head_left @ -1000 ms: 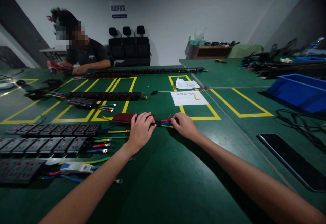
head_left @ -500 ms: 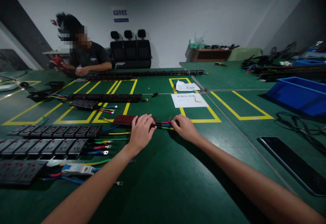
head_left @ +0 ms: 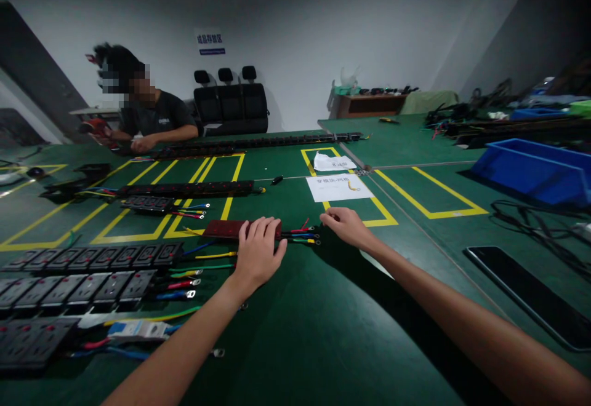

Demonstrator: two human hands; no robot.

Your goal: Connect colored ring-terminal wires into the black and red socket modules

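Observation:
My left hand (head_left: 260, 251) lies flat over the right part of a dark red socket strip (head_left: 221, 229), fingers stretched across its top and thumb apart. From the strip's right end come red, blue and green-yellow wires (head_left: 300, 235) tipped with metal ring terminals. Just right of those tips, my right hand (head_left: 345, 224) hovers with fingers curled in, apart from the wires; nothing shows between its fingers. A yellow wire (head_left: 192, 231) leaves the strip's left end.
Black socket strips (head_left: 92, 292) with ringed wires lie at left. A phone (head_left: 526, 295), black cables (head_left: 530, 227) and a blue bin (head_left: 530, 169) are at right. Ahead lies a paper sheet (head_left: 330, 192). Across the table sits a person (head_left: 161, 114) holding a red tool (head_left: 99, 129).
My right hand has let go of the wires and moved slightly right, showing their ring ends. My left hand stays on the red strip. The view has tilted a little.

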